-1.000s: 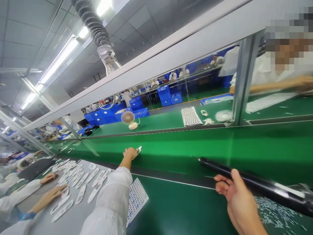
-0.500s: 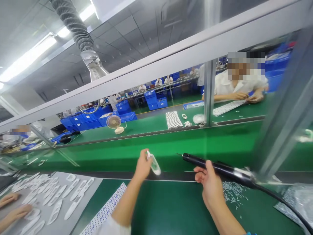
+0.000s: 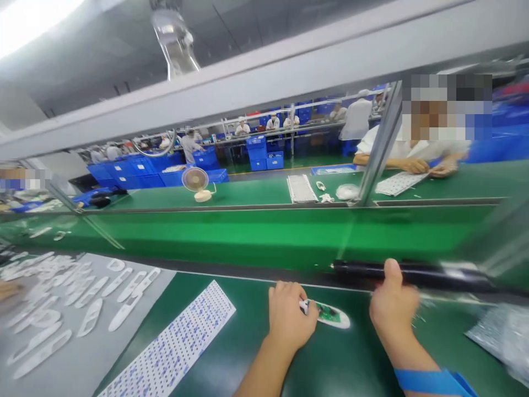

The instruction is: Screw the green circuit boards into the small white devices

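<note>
My left hand (image 3: 289,314) rests on the green bench mat and grips one end of a white plastic housing (image 3: 330,315), which has a small green circuit board (image 3: 328,312) set in it. My right hand (image 3: 392,298) is just to the right, closed around a black electric screwdriver (image 3: 413,273). The screwdriver lies level and blurred, its tip pointing left, above the housing and apart from it. My fingers hide the housing's left end.
A grey tray surface (image 3: 95,309) with several white plastic housings lies at left, and a co-worker's hand is at its edge. A printed label sheet (image 3: 173,342) lies near my left forearm. A bag (image 3: 500,333) sits at right, beyond a green conveyor belt (image 3: 264,237).
Both hands have dropped to the mat. The housing, held up in my left hand before, now sits on the mat. The screwdriver has swung from slanted to level.
</note>
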Available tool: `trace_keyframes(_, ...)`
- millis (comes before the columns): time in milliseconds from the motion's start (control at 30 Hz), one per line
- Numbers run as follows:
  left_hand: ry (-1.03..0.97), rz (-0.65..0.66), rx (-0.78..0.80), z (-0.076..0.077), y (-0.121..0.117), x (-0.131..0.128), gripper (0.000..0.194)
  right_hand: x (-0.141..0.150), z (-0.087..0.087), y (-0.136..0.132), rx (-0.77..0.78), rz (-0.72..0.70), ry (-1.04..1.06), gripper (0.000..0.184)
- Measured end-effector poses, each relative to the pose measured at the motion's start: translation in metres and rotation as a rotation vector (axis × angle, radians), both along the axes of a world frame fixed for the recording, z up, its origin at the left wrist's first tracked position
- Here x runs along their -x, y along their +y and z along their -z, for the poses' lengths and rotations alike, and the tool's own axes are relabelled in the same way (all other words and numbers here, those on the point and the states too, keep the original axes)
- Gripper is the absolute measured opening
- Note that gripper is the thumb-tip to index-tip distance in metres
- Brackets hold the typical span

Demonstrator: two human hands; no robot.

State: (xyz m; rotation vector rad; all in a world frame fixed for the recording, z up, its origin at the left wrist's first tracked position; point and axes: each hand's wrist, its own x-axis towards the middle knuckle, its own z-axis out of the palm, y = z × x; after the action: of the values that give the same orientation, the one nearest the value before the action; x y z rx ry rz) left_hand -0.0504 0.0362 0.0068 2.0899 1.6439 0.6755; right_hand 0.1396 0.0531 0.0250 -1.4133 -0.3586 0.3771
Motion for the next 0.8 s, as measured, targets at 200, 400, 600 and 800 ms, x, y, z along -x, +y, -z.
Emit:
trace_keyframes(200,-0.204,0.362,-0.071,0.006,0.001,0.001,0.032,0.003,-0.040,0.010,-0.409,-0.054,-0.198,0.034)
trace_keyframes(400,-0.190,0.431,-0.041,0.018,0.004,0.001,0.012,0.013,-0.050,0.003,-0.475,-0.314,-0.267,0.028)
trace_keyframes(600,-0.203,0.300,-0.098,0.025,0.004,-0.001,0.008,0.029,-0.049,-0.002,-0.323,-0.497,-0.235,0.029)
trace_keyframes(800,-0.226,0.309,-0.115,0.026,0.005,-0.002,0.008,0.035,-0.050,-0.004,-0.330,-0.549,-0.195,0.028)
